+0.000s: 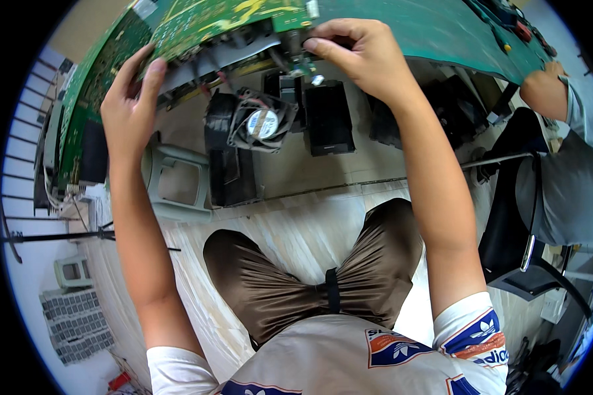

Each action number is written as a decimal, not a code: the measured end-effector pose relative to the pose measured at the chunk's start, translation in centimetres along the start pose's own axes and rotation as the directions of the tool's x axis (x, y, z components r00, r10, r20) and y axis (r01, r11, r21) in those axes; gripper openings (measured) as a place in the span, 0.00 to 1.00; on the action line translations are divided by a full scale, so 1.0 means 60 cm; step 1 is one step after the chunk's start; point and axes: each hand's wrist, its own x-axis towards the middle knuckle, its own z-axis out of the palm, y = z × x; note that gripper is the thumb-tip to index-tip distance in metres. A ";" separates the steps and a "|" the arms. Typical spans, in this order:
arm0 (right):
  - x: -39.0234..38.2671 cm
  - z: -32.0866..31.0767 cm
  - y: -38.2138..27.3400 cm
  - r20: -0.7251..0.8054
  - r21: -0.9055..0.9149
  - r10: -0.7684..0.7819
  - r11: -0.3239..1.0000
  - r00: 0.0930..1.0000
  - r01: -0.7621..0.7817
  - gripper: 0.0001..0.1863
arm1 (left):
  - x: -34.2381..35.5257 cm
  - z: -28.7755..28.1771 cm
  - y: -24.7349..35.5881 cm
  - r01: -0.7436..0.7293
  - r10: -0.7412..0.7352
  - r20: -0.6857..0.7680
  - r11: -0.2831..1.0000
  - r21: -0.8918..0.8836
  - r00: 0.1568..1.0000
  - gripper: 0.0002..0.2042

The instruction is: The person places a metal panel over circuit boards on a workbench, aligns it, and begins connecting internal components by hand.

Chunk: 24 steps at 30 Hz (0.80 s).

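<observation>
Step in hand, as I judge it: pulling apart a lifted green circuit board (204, 23), working at its near edge over the green mat (441, 29). My left hand (128, 108) grips the board's left near edge, fingers curled up over the top, thumb under it as far as I can tell. My right hand (359, 62) is at the board's right near corner, thumb and forefinger pinched on a small connector or part there (too small to name). Board tilted, held up off the bench, not lying flat.

A small cooling fan (262, 122) hangs by thin wires just below the board's near edge, between my two hands, touching neither.

Next move, I'd guess, calls for a steady left hold while the right pinch works that part free without tugging the fan wires.

Counts: one board, one fan, two hands of mine. Black box-shaped units (329, 118) below the bench edge: at least three, more hidden behind. One grey plastic stool (178, 181) on the floor. One other person (566, 164) seated at the mat's right edge, one forearm showing.
</observation>
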 end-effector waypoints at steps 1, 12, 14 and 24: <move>-0.002 -0.003 0.002 -0.020 0.014 0.000 1.000 1.000 0.001 0.11 | 0.007 -0.006 0.002 -0.007 0.007 0.030 1.000 0.000 1.000 0.19; 0.017 -0.010 0.012 -0.137 0.218 0.096 0.974 0.986 -0.065 0.12 | 0.093 -0.008 0.047 0.277 -0.281 0.206 0.960 0.047 0.937 0.29; 0.037 -0.010 0.019 -0.194 0.323 0.145 0.943 0.970 -0.077 0.12 | 0.108 -0.003 0.039 0.351 -0.338 0.254 0.936 -0.005 0.906 0.30; 0.257 0.023 0.098 -0.203 0.492 0.476 0.805 0.855 -0.332 0.10 | 0.110 0.014 0.020 0.384 -0.334 0.309 0.916 -0.118 0.891 0.30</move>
